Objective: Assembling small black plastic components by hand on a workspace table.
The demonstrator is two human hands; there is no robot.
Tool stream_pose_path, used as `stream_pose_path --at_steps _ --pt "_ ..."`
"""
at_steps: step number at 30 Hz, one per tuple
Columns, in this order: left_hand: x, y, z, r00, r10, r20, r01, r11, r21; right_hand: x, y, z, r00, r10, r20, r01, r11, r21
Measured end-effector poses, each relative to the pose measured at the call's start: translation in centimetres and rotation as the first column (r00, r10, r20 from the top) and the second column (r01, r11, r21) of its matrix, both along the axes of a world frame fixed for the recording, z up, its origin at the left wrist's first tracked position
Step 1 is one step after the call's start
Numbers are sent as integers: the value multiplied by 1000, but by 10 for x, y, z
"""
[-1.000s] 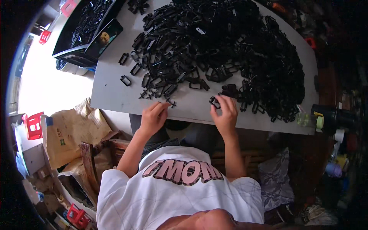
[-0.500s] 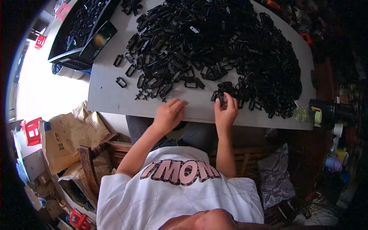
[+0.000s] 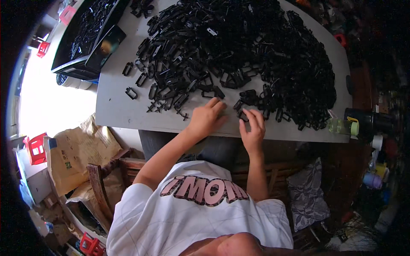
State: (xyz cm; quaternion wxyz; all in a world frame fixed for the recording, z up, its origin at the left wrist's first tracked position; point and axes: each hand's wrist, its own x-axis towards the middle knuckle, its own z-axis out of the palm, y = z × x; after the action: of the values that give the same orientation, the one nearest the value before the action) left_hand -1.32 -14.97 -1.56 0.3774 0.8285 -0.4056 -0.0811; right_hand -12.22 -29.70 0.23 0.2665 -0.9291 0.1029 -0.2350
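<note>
Over the table's near edge, my right hand has its thumb and forefinger at a small black plastic frame, which appears pinched between the fingertips. My left hand is to its left, palm down with fingers loosely extended and nothing visible in them. Just beyond its fingertips lie loose black frames at the front of a big pile of black plastic parts. Small cross-shaped black pieces rest left of my left hand. My left hand's thumb side is partly hidden.
The pale table has a curved right edge. A black bin of dark parts stands at far left. A clear container with a green lid is at the right edge. Brown paper bags and a wooden chair are at lower left.
My left hand has moved right and slightly farther over the table, nearer the right hand. My right hand has shifted slightly nearer, its fingers lower around the black frame.
</note>
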Motion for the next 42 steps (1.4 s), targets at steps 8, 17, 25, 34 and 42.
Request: stream_pose_path --at_steps 8,17,25,34,42 --pt "-1 -26 2 998 24 58 -32 990 137 -1 -6 7 997 -74 11 72 991 112" --pt "10 11 2 990 -101 -94 100 995 -23 16 8 2 968 242 -65 -244 970 -24" --pt "18 17 -1 982 -149 -113 143 988 -56 22 14 -7 967 251 -48 -252 968 -1" --pt "17 28 9 980 -162 -115 149 982 -112 23 15 -15 968 245 -55 -249 963 -100" --pt "110 96 40 919 359 165 -340 931 -130 25 11 -25 997 71 -22 -74 984 -160"
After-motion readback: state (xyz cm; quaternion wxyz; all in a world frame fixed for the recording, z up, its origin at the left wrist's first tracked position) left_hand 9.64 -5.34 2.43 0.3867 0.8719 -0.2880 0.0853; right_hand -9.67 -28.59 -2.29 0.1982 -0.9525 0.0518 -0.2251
